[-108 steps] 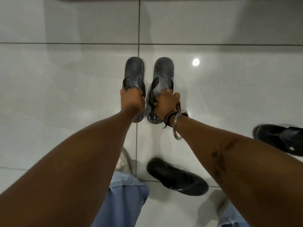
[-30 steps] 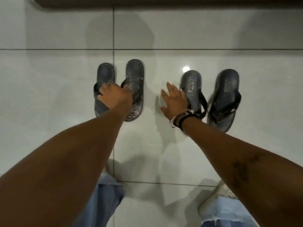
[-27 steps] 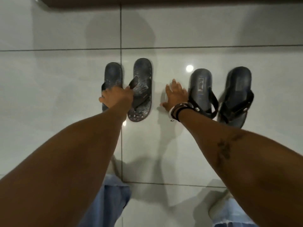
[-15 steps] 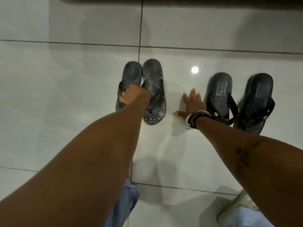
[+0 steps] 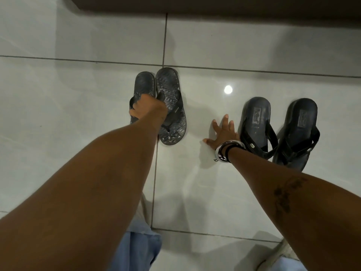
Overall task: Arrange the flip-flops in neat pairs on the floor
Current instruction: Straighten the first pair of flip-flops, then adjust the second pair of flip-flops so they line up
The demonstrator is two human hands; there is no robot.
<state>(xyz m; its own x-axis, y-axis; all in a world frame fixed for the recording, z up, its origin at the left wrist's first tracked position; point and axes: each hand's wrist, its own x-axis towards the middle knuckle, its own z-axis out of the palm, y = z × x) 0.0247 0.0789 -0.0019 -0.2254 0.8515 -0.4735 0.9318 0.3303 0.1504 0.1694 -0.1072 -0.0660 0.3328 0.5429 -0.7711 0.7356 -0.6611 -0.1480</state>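
Left hand: the left hand (image 5: 145, 107) was closed on the straps of the patterned pair of flip-flops (image 5: 168, 106), at 12 o'clock on the tiled floor (image 5: 78, 114).
Right hand: the right hand (image 5: 224, 133) lay open, fingers spread flat on the floor, holding nothing.
Second pair: the plain dark pair of flip-flops (image 5: 279, 130) stood side by side at 2 o'clock, just beside the right wrist with its bangles (image 5: 227, 150).
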